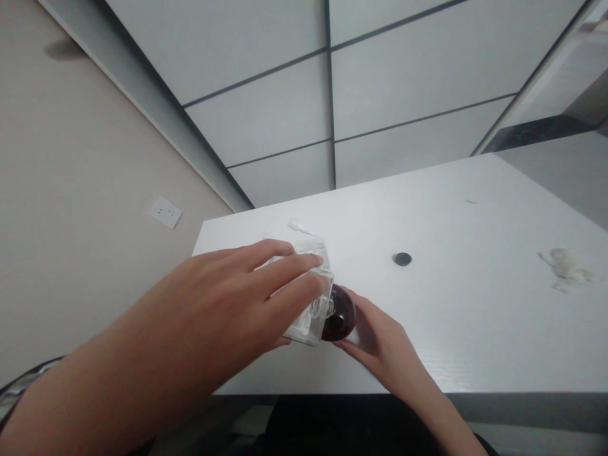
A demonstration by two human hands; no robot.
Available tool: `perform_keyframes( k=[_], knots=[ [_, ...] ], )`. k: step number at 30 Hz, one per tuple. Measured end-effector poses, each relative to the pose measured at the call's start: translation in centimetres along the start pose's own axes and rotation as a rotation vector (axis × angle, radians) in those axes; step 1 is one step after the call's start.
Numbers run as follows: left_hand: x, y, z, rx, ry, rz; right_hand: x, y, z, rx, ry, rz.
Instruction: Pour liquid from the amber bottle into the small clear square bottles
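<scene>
My left hand (266, 291) is wrapped round a clear plastic box (311, 326) with pale contents I cannot make out, and its fingers lie across the top. A dark red, glossy, rounded object (342, 313), perhaps a small bottle, touches or nearly touches the box's right side. My right hand (377, 335) grips this object from the right, with thumb and fingers on either side of it. Part of the red object is hidden behind the box. Both hands are over the near part of the white table (451, 316).
A small dark round disc (403, 259) lies on the table right of my hands. Behind the box is a thin clear plastic piece (300, 227). Crumpled whitish material (567, 269) sits at the far right. A wall socket (165, 212) is on the left, and panelled cabinet doors (280, 95) stand beyond.
</scene>
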State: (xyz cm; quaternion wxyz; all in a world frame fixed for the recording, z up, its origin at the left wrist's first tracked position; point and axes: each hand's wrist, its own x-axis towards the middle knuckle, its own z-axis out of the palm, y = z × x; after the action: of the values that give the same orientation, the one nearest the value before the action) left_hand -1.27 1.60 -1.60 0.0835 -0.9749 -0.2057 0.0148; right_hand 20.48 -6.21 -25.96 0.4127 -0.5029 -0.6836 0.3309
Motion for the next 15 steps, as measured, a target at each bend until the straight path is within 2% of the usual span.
perform_keyframes(
  k=[15],
  knots=[
    [0.52, 0.02, -0.38, -0.022, -0.053, 0.023, 0.0, 0.03, -0.02, -0.002, -0.005, -0.005]
  ],
)
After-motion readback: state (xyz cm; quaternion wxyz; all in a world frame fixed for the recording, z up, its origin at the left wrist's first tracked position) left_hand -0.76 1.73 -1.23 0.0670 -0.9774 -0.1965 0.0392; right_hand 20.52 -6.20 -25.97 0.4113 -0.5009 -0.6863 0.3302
